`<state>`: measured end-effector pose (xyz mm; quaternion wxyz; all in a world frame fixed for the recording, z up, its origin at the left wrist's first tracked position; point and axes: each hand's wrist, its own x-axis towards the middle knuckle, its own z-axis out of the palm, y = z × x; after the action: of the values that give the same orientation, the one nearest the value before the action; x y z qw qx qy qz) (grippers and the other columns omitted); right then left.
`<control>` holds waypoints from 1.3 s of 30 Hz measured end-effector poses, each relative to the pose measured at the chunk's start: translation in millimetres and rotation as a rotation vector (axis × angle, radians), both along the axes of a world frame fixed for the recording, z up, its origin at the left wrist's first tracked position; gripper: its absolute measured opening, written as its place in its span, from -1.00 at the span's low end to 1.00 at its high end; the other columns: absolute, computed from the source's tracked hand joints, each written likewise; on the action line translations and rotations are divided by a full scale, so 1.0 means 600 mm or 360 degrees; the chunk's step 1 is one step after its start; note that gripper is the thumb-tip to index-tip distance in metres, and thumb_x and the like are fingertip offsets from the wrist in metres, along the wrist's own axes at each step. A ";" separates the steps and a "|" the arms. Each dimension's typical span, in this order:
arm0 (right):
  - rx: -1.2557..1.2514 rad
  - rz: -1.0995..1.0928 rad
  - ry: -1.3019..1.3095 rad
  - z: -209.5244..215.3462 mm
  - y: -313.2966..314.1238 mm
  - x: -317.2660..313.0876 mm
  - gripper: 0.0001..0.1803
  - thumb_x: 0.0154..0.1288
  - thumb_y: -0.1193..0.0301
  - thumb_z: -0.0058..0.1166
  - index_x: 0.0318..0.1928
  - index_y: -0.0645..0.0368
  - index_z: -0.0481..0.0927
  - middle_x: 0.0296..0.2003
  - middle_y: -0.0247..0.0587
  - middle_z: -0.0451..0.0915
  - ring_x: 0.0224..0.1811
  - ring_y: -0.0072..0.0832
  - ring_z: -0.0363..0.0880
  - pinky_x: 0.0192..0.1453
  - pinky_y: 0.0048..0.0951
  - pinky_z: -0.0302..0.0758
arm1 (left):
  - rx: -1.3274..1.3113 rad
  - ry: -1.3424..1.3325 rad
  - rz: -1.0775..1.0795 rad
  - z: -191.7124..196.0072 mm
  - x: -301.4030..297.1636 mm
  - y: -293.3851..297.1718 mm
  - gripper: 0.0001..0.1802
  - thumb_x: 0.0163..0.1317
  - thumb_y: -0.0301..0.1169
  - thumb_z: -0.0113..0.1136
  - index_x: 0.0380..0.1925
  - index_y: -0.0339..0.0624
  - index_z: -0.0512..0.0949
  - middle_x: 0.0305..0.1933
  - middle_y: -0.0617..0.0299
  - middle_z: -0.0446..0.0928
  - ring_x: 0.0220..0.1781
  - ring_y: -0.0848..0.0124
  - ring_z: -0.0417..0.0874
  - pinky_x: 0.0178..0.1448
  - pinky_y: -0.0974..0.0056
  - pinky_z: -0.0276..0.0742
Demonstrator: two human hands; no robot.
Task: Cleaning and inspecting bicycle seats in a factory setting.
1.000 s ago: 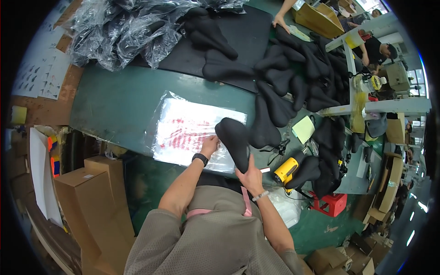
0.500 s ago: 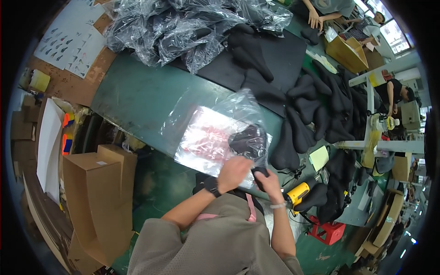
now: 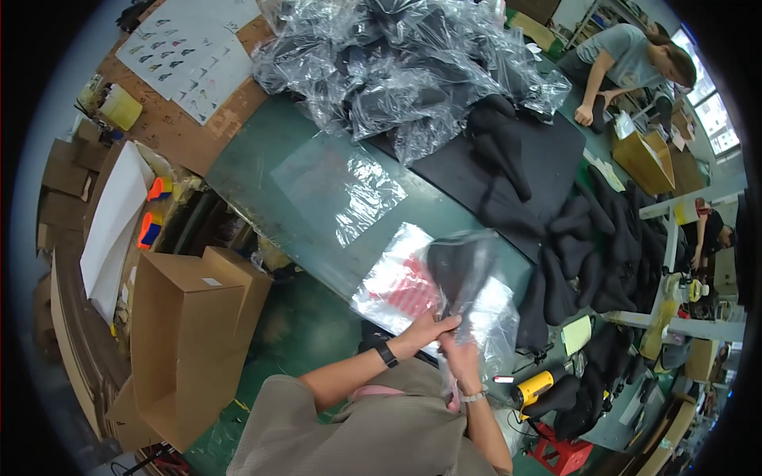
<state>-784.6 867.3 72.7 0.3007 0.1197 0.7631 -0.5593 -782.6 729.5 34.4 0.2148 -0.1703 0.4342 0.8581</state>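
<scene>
Your left hand (image 3: 425,329), now moved against your right hand (image 3: 463,355), pinching the narrow end of a black saddle (image 3: 460,274), the right one's grip too blurred to tell, saddle inside a clear bag (image 3: 487,251) above red-printed bags (image 3: 403,290), heaped clear wrappers (image 3: 413,95) beyond holding dark pieces (image 3: 390,8)

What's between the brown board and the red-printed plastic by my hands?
In the head view, green tabletop with a clear plastic piece lying flat on it.

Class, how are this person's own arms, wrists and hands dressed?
The left hand wears no glove; a black wristband, probably a watch, circles that wrist. The right hand is gloveless too, with a pale bracelet at its wrist. The left sleeve is short, loose and grey-brown.
</scene>
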 end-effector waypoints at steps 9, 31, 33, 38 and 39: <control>0.0299 0.0701 0.0693 -0.034 -0.045 -0.018 -0.35 0.22 0.25 0.28 0.23 0.39 0.45 -0.09 0.13 0.67 -0.05 -0.09 0.66 0.07 -0.23 0.57 | -0.0722 -0.0633 0.1122 -0.161 -0.026 -0.309 -0.71 0.14 -0.18 0.33 -0.49 -0.21 0.62 -0.49 0.36 0.49 -0.46 0.49 0.44 -0.36 0.24 0.38; 0.0846 0.0401 0.0544 -0.115 0.136 -0.049 -0.50 0.27 0.21 0.22 0.09 0.32 0.57 -0.16 0.07 0.68 -0.08 -0.02 0.64 0.02 -0.14 0.56 | -0.2571 0.0014 0.0465 -0.356 -0.096 -0.426 -0.77 0.42 -0.29 0.07 -0.13 -0.23 0.56 -0.27 0.05 0.60 -0.28 0.09 0.62 -0.12 0.09 0.53; 0.0901 0.0184 0.0642 -0.152 0.192 -0.067 -0.55 0.22 0.26 0.26 0.00 0.34 0.58 -0.23 0.08 0.65 -0.16 0.00 0.63 -0.05 -0.13 0.56 | -0.2246 0.0119 0.0350 -0.321 -0.100 -0.356 -0.75 0.44 -0.28 0.06 -0.14 -0.24 0.56 -0.30 0.07 0.60 -0.29 0.17 0.62 -0.12 0.14 0.53; 0.0984 -0.0048 0.0666 -0.183 0.261 -0.199 -0.55 0.14 0.35 0.27 -0.01 0.37 0.54 -0.29 0.09 0.58 -0.19 0.03 0.58 -0.05 -0.10 0.52 | -0.1298 0.0254 0.0030 -0.338 -0.105 -0.122 -0.76 0.42 -0.33 0.14 -0.09 -0.28 0.57 -0.35 0.26 0.53 -0.30 0.49 0.49 -0.14 0.32 0.48; 0.1003 -0.0018 0.0805 -0.210 0.281 -0.235 -0.43 0.14 0.38 0.25 0.14 0.39 0.46 -0.10 0.17 0.56 -0.02 0.07 0.53 0.10 -0.09 0.48 | -0.1326 0.0242 -0.0152 -0.313 -0.126 -0.064 -0.75 0.40 -0.32 0.17 -0.11 -0.30 0.57 -0.35 0.25 0.54 -0.29 0.50 0.49 -0.14 0.34 0.49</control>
<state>-925.6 1035.9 -53.2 0.0488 0.0689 0.9465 -0.3116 -858.1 691.3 -153.6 0.1343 -0.1585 0.7659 0.6085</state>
